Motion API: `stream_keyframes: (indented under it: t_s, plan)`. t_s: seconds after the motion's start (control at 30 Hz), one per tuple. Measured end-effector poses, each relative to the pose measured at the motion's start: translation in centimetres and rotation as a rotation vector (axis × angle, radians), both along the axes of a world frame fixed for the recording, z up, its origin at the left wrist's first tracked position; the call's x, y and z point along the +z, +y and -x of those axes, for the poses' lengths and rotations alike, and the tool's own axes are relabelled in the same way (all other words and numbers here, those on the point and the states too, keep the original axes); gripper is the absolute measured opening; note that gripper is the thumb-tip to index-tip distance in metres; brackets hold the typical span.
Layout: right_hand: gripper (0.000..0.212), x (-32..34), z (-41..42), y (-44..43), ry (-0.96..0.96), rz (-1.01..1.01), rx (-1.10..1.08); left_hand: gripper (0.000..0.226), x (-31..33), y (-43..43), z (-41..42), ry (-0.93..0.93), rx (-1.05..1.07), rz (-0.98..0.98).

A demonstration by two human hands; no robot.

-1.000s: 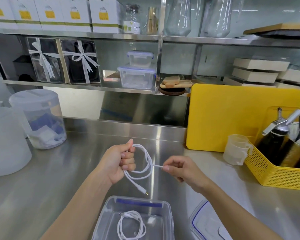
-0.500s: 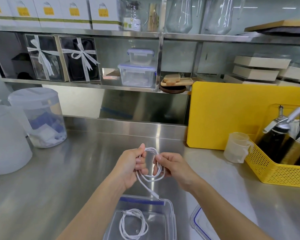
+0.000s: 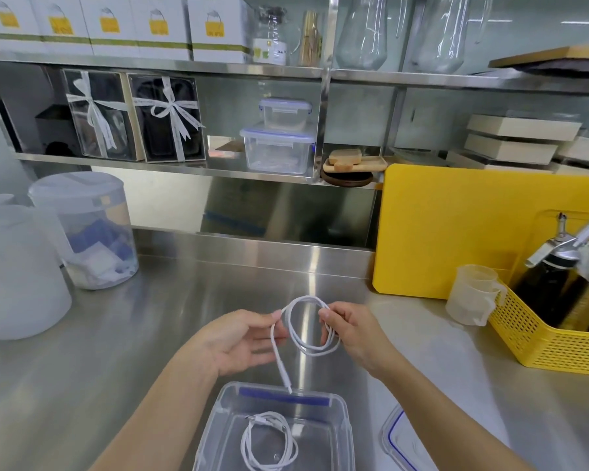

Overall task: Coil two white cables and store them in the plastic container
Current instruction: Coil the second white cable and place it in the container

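Observation:
A white cable (image 3: 308, 329) hangs in a loose coil between my hands above the steel counter. My right hand (image 3: 356, 331) grips the coil's right side. My left hand (image 3: 240, 339) has its palm up and fingers spread, with thumb and fingertip pinching the cable's left strand. The cable's free plug end (image 3: 288, 385) dangles down to the far rim of the clear plastic container (image 3: 340, 433). A second white cable (image 3: 269, 443) lies coiled on the container's floor.
The container's lid (image 3: 397, 440) lies to its right. A yellow basket (image 3: 544, 338) with a bottle, a small measuring cup (image 3: 473, 294) and a yellow cutting board (image 3: 473, 229) stand at right. Two large translucent tubs (image 3: 82, 229) stand at left.
The coil has passed from my left hand's grip to my right hand. My left hand has opened out and now only pinches one strand. The plug end hangs lower, at the container's rim.

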State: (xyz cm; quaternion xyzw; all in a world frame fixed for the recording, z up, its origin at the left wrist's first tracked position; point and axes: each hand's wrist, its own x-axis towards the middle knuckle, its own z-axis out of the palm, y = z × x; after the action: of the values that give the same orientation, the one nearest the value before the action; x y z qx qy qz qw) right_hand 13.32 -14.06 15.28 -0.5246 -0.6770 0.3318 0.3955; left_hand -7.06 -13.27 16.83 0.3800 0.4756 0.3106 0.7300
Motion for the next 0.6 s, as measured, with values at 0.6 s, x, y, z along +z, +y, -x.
stream_keyframes:
  t_s: [0.6]
  plan:
    - [0.026, -1.3, 1.4, -1.2, -0.111, -0.048, 0.037, 0.043, -2.9, -1.2, -4.5, 0.578, 0.416, -0.622]
